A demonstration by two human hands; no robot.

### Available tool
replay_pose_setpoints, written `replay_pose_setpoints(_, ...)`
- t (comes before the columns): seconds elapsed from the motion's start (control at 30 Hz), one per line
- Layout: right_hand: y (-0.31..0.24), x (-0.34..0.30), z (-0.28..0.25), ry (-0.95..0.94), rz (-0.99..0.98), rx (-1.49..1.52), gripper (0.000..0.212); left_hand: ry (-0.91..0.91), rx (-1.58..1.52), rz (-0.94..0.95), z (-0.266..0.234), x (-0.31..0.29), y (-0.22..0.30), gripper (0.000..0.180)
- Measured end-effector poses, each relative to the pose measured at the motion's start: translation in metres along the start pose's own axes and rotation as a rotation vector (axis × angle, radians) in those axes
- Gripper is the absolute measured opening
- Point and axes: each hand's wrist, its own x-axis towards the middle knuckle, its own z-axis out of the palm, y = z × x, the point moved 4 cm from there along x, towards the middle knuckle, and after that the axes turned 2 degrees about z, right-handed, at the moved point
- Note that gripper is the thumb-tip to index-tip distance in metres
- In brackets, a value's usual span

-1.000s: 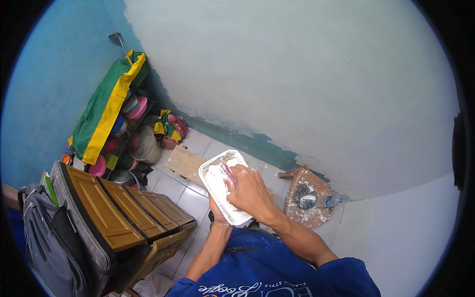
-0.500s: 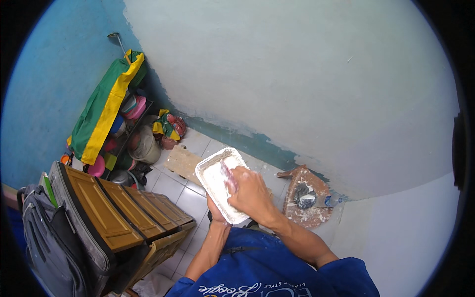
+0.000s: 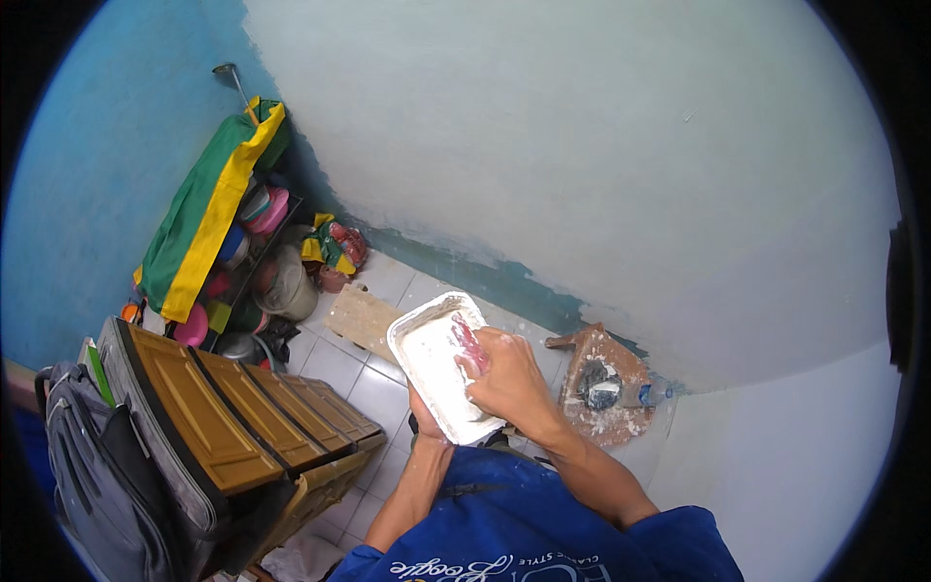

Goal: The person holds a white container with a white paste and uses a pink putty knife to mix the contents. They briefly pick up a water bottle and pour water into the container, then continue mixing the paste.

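Note:
A white plastic tray [image 3: 414,383] holding thick white paste [image 3: 434,354] is tilted in front of my body. My left hand [image 3: 425,419] grips it from below at the near left side, most of its fingers hidden by the tray. Over the tray's right side, my right hand [image 3: 510,380] is closed around a small red spreader [image 3: 469,341] smeared with white. The spreader's far end reaches the paste. How much of it lies inside my fist I cannot see.
Ahead stands a partly coated pale wall [image 3: 582,145]. A brown splattered board [image 3: 621,422] with a dark bowl-like thing and a clear bottle lies on the right. At left are wooden drawers [image 3: 223,407], a grey backpack [image 3: 102,475] and a covered rack [image 3: 208,209] of household items.
My right hand has drawn the spreader slightly to the right over the paste, and the red side shows more. The tray has shifted a little right and nearer.

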Motion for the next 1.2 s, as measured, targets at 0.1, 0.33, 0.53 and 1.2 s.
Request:
replay_pose_setpoints(0.1, 0.003, -0.003, 0.006, -0.008, -0.022, 0.001, 0.017, 0.002, -0.018, 0.012, -0.017, 0.002, -0.005, 0.066)
replay_pose_setpoints(0.33, 0.024, 0.005, 0.018, -0.015, 0.06, 0.108, 0.017, 0.015, -0.03, 0.014, -0.02, 0.005, 0.0, 0.065)
replay_pose_setpoints(0.53, 0.01, 0.006, 0.008, 0.061, 0.005, 0.109, 0.017, -0.156, -0.153, -0.01, -0.013, 0.008, 0.002, 0.062)
replay_pose_setpoints(1.2, -0.008, -0.005, -0.002, 0.02, -0.067, -0.371, 0.037, 0.108, -0.006, 0.047, -0.009, 0.002, -0.001, 0.06)
